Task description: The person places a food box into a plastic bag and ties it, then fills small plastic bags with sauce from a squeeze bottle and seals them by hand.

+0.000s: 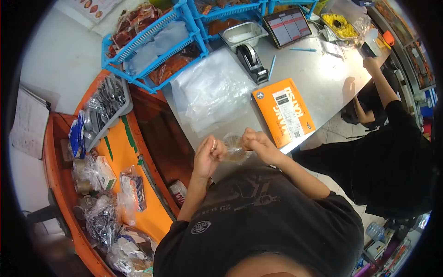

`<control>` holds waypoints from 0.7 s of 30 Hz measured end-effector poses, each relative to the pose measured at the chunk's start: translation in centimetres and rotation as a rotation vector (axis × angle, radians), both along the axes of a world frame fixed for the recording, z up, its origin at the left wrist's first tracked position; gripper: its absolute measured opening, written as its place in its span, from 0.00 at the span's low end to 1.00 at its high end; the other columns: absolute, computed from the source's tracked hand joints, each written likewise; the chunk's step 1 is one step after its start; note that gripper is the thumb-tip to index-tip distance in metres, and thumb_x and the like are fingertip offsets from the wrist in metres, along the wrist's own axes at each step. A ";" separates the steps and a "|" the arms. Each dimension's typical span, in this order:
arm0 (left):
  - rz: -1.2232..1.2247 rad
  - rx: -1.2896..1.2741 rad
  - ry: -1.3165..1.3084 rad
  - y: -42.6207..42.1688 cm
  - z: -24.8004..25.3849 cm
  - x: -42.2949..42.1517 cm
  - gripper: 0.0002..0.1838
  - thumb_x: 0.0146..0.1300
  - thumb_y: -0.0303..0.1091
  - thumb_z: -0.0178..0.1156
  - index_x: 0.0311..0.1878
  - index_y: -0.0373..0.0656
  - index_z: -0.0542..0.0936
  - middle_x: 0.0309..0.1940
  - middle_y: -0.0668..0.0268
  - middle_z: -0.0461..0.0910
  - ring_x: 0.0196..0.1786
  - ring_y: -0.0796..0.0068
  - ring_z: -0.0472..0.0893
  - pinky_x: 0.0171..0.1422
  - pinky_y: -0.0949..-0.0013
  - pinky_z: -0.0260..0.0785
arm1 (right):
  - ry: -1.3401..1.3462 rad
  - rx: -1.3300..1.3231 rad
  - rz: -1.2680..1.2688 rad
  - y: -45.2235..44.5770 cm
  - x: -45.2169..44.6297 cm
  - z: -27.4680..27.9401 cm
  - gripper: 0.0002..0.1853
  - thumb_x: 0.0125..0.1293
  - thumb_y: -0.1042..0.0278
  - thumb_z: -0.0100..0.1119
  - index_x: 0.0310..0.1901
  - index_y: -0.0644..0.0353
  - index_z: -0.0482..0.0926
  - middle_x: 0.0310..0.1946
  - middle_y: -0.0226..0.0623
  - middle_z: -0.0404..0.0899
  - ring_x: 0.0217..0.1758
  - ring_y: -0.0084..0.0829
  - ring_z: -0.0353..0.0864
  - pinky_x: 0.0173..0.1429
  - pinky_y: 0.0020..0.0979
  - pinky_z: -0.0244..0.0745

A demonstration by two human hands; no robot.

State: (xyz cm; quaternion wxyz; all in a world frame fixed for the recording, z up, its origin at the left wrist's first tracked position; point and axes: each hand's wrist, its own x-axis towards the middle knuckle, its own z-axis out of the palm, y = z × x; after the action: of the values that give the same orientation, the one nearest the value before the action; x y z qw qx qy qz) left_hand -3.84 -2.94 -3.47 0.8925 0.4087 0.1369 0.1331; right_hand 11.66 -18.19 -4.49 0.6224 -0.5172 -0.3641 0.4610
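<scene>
Close to my body, at the front edge of the metal table, a small clear plastic bag [234,147] is stretched between my hands. Something pale brownish shows through it, too blurred to name. My left hand [210,156] is closed, pinching the bag's left side. Opposite it, my right hand [259,146] has its fingers curled on the right side of the bag. An orange box [272,108] with a printed receipt on top lies just beyond my right hand. Beyond my left hand, a stack of clear plastic bags [207,87] covers part of the table.
A black tape dispenser [253,62], a metal tray [242,34] and a tablet [287,27] stand farther back. Blue baskets [154,44] hold packed food at the left. A co-worker in black [369,157] reaches over the right side. An orange shelf [152,203] holds packaging.
</scene>
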 end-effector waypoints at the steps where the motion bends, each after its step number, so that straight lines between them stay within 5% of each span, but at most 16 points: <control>1: -0.001 0.085 0.086 0.1 0.1 -0.4 0.18 0.76 0.40 0.39 0.27 0.45 0.62 0.19 0.70 0.64 0.26 0.78 0.65 0.29 0.75 0.53 | -0.123 -0.027 0.010 -0.1 -0.2 0.7 0.11 0.62 0.71 0.44 0.22 0.63 0.68 0.23 0.36 0.68 0.35 0.29 0.65 0.45 0.32 0.62; 10: -0.006 1.082 0.405 0.0 -0.8 -1.8 0.13 0.72 0.31 0.45 0.29 0.38 0.68 0.21 0.69 0.69 0.27 0.78 0.69 0.33 0.69 0.63 | -0.330 -0.253 0.081 -1.2 0.7 1.2 0.10 0.62 0.70 0.47 0.25 0.65 0.71 0.26 0.44 0.69 0.37 0.40 0.68 0.46 0.38 0.64; 13: -0.006 0.596 0.265 -0.1 0.7 -1.4 0.11 0.71 0.32 0.47 0.33 0.36 0.71 0.25 0.62 0.73 0.31 0.72 0.73 0.37 0.69 0.66 | -0.590 -0.117 0.117 -1.1 1.3 3.6 0.09 0.61 0.68 0.51 0.28 0.64 0.75 0.32 0.46 0.71 0.43 0.44 0.68 0.49 0.39 0.65; 18: -0.065 1.174 0.125 -2.9 2.1 0.3 0.07 0.70 0.29 0.50 0.40 0.34 0.71 0.29 0.58 0.75 0.34 0.66 0.76 0.40 0.66 0.68 | -0.855 0.003 0.037 0.2 -1.5 6.0 0.06 0.60 0.69 0.58 0.35 0.62 0.77 0.53 0.49 0.66 0.55 0.45 0.64 0.60 0.39 0.61; 21: -0.069 1.181 0.187 -2.9 2.0 0.5 0.06 0.70 0.28 0.50 0.41 0.34 0.70 0.31 0.57 0.76 0.35 0.66 0.77 0.40 0.64 0.68 | -0.586 0.111 -0.195 0.6 -2.2 4.5 0.07 0.61 0.70 0.58 0.37 0.63 0.75 0.47 0.45 0.70 0.50 0.41 0.68 0.56 0.35 0.64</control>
State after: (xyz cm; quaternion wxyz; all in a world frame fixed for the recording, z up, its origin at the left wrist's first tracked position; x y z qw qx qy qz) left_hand -3.35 -5.83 -1.43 0.5023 0.8498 0.1042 0.1210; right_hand 9.43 -17.64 0.06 0.5594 -0.6256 -0.5015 0.2100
